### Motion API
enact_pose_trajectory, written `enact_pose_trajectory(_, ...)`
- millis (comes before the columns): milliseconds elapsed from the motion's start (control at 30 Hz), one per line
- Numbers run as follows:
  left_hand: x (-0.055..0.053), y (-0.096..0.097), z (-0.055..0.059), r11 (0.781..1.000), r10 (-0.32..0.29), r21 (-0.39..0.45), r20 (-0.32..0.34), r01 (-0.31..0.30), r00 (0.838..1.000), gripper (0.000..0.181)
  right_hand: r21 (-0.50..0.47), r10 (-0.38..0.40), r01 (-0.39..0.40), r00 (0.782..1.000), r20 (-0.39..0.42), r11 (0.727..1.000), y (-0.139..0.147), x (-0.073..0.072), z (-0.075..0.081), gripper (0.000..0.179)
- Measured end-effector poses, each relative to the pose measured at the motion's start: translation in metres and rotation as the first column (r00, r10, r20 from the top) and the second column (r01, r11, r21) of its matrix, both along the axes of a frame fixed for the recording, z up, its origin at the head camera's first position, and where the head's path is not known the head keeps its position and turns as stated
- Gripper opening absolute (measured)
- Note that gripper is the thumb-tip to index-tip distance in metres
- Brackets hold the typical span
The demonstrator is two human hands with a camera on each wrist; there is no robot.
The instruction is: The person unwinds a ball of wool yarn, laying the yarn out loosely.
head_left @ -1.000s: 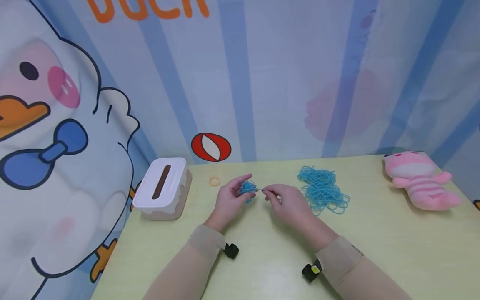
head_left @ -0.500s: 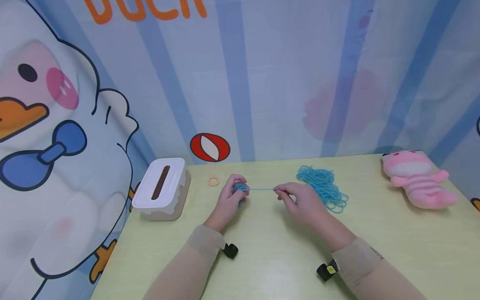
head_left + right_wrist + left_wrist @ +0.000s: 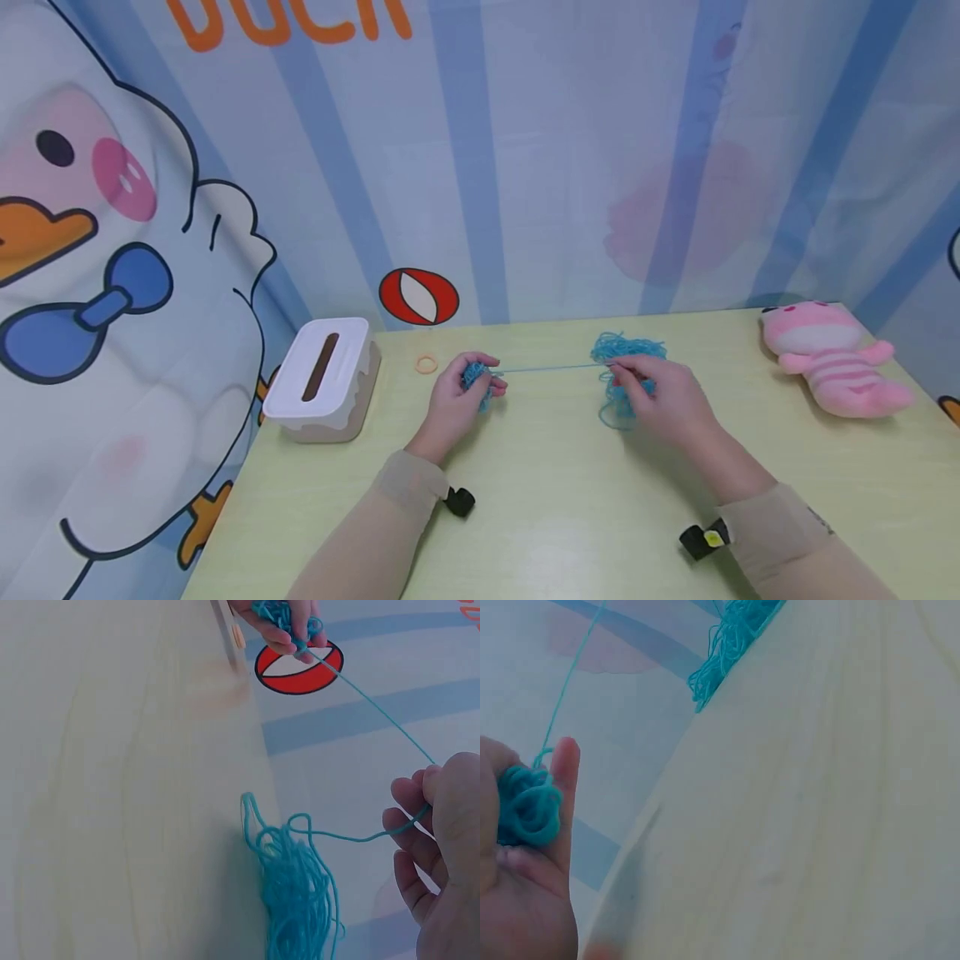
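Note:
My left hand (image 3: 452,404) grips a small bundle of blue yarn (image 3: 531,806), its fingers curled round the loops. From that bundle a single strand (image 3: 555,368) runs taut to the right, where my right hand (image 3: 663,398) pinches it between thumb and fingertips. In the right wrist view the yarn continues slack from the right fingers (image 3: 416,825) down to a loose blue yarn pile (image 3: 296,900) on the table. In the head view, the right hand partly hides this pile.
A white-lidded box (image 3: 322,379) with a brown slot stands at the table's left. Between it and the left hand lies a small orange ring (image 3: 426,363). A pink striped plush toy (image 3: 836,358) lies at the far right. A printed curtain (image 3: 547,167) hangs behind the table.
The right hand has moved right, away from the left hand, drawing the strand out longer between them. It now overlaps the yarn pile. The left hand has stayed nearly in place.

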State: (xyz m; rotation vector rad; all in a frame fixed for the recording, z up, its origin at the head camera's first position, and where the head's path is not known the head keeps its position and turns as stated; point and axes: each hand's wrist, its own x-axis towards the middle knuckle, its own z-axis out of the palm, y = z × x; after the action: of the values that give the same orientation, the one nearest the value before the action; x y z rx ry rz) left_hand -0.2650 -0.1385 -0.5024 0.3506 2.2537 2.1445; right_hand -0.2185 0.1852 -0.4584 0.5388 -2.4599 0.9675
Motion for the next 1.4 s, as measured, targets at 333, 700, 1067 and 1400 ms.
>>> enact_pose_trajectory(333,0.001,-0.001,0.002,0.987,0.086,-0.137,-0.022,-0.088,0.996,0.031,-0.003,-0.160,0.161,0.984,0.080,0.987,0.041,0.004,0.003,0.025)
enact_pose_trajectory(700,-0.001,-0.004,-0.001,0.982,0.172,-0.071,-0.032,-0.174,0.984,0.022,0.130,-0.288,0.259,0.906,0.311,0.957,0.074,-0.001,-0.007,0.036)
enact_pose_trajectory(1067,0.001,0.000,0.000,0.991,0.080,-0.106,-0.018,-0.081,0.997,0.020,0.256,-0.367,0.284,0.847,0.385,0.924,0.046,-0.004,-0.009,0.032)
enact_pose_trajectory(1400,0.001,0.001,0.000,0.994,0.031,-0.102,-0.042,-0.035,0.999,0.014,-0.005,-0.103,0.103,0.986,-0.133,0.995,-0.044,-0.012,-0.030,0.023)
